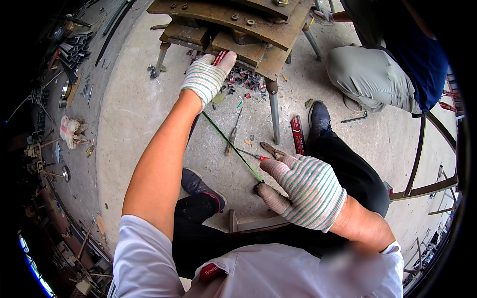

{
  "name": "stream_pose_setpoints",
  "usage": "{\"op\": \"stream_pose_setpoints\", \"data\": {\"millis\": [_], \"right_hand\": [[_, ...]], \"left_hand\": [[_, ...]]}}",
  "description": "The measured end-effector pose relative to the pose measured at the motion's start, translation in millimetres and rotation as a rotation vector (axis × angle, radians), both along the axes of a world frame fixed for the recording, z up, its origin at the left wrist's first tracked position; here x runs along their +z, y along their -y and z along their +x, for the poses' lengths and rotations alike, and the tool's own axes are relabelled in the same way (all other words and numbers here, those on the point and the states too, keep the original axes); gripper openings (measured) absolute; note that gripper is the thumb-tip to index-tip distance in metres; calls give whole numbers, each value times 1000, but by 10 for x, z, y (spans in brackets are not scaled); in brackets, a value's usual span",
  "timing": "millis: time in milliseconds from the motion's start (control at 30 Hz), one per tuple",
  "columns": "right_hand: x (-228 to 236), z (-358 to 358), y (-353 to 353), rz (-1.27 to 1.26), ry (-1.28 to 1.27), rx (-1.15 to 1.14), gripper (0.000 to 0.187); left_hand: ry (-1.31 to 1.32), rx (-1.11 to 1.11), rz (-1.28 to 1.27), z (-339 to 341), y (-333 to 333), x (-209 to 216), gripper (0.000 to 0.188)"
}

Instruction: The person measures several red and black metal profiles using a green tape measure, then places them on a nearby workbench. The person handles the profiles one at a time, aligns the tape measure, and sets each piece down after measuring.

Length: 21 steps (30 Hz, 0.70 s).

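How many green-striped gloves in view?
2: one on the left hand, gripping a red piece at the metal fixture; one on the right hand, beside the green strip. The co-worker's hand, upper right, may be gloved, but stripes can't be made out.

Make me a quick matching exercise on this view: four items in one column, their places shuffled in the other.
Items:
1. Left hand
2. Right hand
3. Green strip
4. Pliers

Places:
A. Lying on the floor
B. At the metal stand, with a red piece
C. Running as a thin line between the two hands
D. Next to a small black piece, in front of the torso

Pairs: 1-B, 2-D, 3-C, 4-A
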State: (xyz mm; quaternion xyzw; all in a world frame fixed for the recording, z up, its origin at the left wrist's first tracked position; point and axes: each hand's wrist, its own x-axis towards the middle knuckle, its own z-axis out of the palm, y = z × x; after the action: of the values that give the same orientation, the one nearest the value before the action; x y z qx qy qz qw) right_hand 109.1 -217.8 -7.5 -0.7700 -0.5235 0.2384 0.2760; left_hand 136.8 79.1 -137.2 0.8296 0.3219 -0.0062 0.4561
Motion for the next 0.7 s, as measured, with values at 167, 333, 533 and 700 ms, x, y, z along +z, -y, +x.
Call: {"op": "stream_pose_setpoints", "data": {"millis": [167,333,533,700], "right_hand": [[3,3,4,0,-11,-4,27],[11,5,1,5,-3,4,26],[-7,0,3,4,-4,-5,26],[-16,4,-1,9,-5,-5,26]], "left_hand": [[6,-9,-37,14,-12,-39,86],[99,65,103,2,-18,-192,78],[18,19,21,3,26,8,88],[-10,0,-18,5,17,48,94]]}}
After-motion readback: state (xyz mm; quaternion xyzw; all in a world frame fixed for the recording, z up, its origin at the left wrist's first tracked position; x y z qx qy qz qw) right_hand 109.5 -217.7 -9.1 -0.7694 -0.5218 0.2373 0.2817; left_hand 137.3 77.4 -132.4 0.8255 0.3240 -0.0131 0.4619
